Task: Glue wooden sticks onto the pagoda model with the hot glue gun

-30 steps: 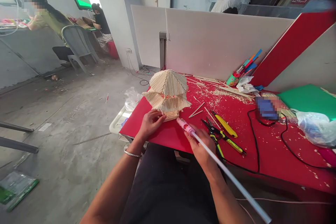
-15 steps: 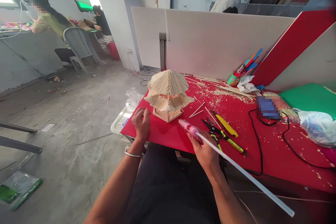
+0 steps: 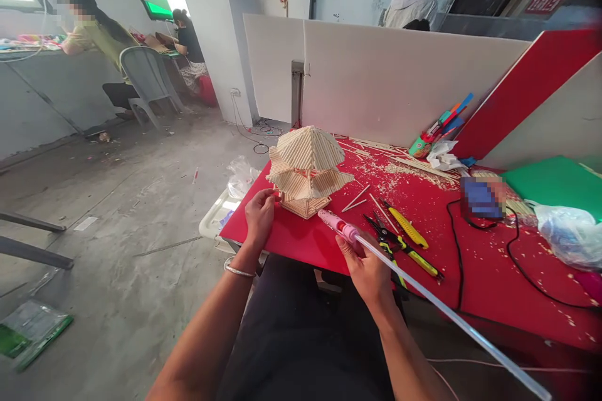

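Observation:
A two-tiered pavilion model (image 3: 308,166) made of thin wooden sticks stands upright near the front left corner of the red table. My left hand (image 3: 260,218) is closed, fingertips pinched together at the left side of the model's base. Whether it touches the base or pinches some small piece cannot be made out. In my right hand (image 3: 371,272) is a pink hot glue gun (image 3: 337,225), its nozzle pointing toward the model's base. A long clear glue stick (image 3: 451,313) runs back from the gun over my wrist. Pliers (image 3: 399,247) and a yellow utility knife (image 3: 405,225) lie right of the gun.
Loose sticks (image 3: 426,166) and shavings cover the back of the red table (image 3: 508,276). A pen holder (image 3: 420,145), black cable (image 3: 454,244) and plastic bag (image 3: 567,229) are to the right. White panels (image 3: 399,84) border the table behind. Other people sit or stand farther off.
My left hand has moved forward and right, its loose fist becoming a pinch by the model's base. The glue gun stays in my right hand, almost unmoved. The view has shifted slightly.

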`<state>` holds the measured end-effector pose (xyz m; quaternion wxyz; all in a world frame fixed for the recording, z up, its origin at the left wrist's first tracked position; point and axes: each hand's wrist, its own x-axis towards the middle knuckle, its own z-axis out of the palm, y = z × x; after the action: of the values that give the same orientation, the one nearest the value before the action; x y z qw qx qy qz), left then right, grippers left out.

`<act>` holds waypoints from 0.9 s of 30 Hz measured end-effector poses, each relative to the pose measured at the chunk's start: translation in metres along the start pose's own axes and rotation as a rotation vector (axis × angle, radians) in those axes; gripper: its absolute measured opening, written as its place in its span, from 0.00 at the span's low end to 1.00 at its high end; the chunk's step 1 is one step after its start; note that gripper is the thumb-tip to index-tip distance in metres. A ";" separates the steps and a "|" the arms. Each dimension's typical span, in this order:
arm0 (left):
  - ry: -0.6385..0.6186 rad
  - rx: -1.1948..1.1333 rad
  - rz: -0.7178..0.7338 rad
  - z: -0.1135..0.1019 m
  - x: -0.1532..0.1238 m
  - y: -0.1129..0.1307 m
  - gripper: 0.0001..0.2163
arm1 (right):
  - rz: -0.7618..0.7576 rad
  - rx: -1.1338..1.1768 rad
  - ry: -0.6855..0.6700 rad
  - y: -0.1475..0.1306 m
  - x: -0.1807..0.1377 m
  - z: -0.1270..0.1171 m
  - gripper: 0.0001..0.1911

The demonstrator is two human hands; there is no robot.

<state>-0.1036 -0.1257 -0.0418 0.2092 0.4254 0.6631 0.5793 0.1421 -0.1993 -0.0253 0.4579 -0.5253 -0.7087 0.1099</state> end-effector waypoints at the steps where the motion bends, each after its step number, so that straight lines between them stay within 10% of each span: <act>1: 0.004 -0.001 -0.003 0.000 0.000 0.000 0.12 | 0.016 0.011 -0.004 -0.001 0.000 0.000 0.18; 18: -0.065 -0.189 -0.013 0.005 -0.003 0.003 0.11 | -0.120 -0.064 -0.074 0.002 -0.008 0.010 0.20; 27: 0.111 -0.109 0.044 0.000 -0.003 -0.001 0.13 | -0.079 -0.050 -0.040 -0.011 -0.008 0.009 0.18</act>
<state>-0.1022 -0.1278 -0.0436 0.1821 0.3950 0.6316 0.6418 0.1282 -0.2084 -0.0275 0.4343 -0.5060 -0.7404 0.0845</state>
